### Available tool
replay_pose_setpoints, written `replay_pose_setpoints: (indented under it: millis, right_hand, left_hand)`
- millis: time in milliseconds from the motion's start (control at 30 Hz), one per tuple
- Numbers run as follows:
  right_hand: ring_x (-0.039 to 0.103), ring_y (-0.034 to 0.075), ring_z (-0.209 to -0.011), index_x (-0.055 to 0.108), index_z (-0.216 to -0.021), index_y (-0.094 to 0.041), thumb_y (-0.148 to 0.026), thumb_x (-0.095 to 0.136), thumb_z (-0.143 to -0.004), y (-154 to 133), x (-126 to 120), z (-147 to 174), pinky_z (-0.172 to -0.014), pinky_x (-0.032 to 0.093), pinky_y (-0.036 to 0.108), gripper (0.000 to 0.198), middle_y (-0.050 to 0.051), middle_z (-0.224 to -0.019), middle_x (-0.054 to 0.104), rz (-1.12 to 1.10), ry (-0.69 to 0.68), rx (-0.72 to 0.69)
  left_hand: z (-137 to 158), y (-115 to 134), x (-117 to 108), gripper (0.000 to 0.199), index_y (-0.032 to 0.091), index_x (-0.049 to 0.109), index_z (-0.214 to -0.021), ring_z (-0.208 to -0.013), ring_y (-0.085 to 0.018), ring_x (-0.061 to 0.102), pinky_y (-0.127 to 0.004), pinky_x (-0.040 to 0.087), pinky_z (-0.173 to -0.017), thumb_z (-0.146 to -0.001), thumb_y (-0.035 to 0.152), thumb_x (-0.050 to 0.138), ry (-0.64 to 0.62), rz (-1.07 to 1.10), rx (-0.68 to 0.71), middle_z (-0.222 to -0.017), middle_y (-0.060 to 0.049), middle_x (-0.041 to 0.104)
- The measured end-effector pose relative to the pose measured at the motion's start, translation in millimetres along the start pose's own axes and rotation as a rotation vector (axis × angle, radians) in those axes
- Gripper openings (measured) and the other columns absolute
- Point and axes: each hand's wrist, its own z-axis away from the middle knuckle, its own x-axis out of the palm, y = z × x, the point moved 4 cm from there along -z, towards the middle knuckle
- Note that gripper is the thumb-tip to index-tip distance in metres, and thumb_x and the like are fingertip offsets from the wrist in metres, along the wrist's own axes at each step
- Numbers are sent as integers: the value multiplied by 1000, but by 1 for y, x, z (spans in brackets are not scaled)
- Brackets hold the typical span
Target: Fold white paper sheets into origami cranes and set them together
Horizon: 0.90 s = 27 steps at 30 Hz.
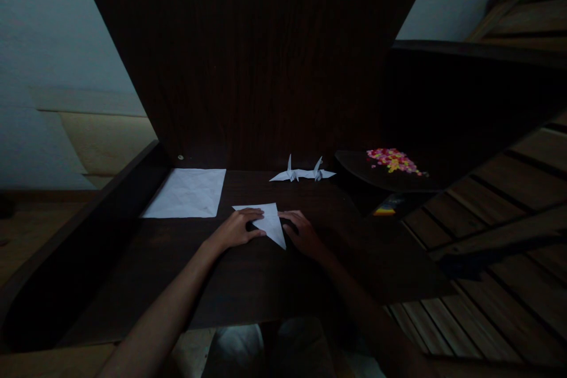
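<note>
A sheet of white paper folded into a triangle [271, 220] lies on the dark wooden desktop in front of me. My left hand [239, 227] rests on its left part, fingers stretched over the paper and thumb spread apart along the lower edge. At the right edge is my right hand [305, 233], its fingertips touching or very close to the paper; a gap shows between thumb and forefinger. Behind the hands stand two white folded paper cranes [292, 175] [317, 174], side by side. A flat, creased sheet of white paper [188, 193] lies at the back left.
A rounded dark shelf [354, 168] at the right bears a pile of pink, red and yellow small pieces [394, 160]. Dark panels rise behind and along the left side [88, 236] of the desktop [168, 271]. Wooden slats [500, 295] are at far right.
</note>
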Motion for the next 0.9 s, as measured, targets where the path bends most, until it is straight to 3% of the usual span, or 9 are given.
replay_pose_setpoints:
  millis: [267,500,667,767,900]
  right_hand:
    - [50,21,-113,61,-111,-23,-23,46,-89,0,2,0,-98,40,44,27,7,-116,63,50,-18,-19]
    - [49,22,-114,65,-103,-22,-24,49,-88,3,6,0,-98,39,45,22,7,-117,62,109,-48,-26]
    - [49,23,-113,65,-102,-22,-26,51,-88,1,5,-1,-96,40,47,21,7,-116,62,114,-48,-18]
    - [48,25,-114,65,-102,-22,-30,53,-87,-1,5,0,-96,40,48,21,8,-118,61,124,-51,-20]
    - [46,26,-115,64,-105,-21,-38,62,-80,-6,4,1,-96,40,47,30,8,-121,58,159,-57,-37]
  left_hand:
    - [2,1,-2,49,18,59,-119,-115,-25,55,-42,40,-103,-77,41,65,18,-21,0,-121,-11,62]
    - [1,4,-6,55,17,52,-127,-124,-27,46,-46,36,-106,-72,17,59,40,-87,41,-130,-11,55]
    - [0,-9,-11,68,16,42,-134,-128,-32,40,-55,23,-110,-68,18,58,142,-222,-87,-136,-14,49]
    - [1,-16,-13,67,17,41,-135,-124,-33,44,-55,27,-108,-70,22,59,169,-239,-155,-133,-14,51]
    - [1,-14,-13,64,18,44,-133,-119,-31,49,-52,30,-106,-70,22,58,146,-238,-144,-128,-13,56]
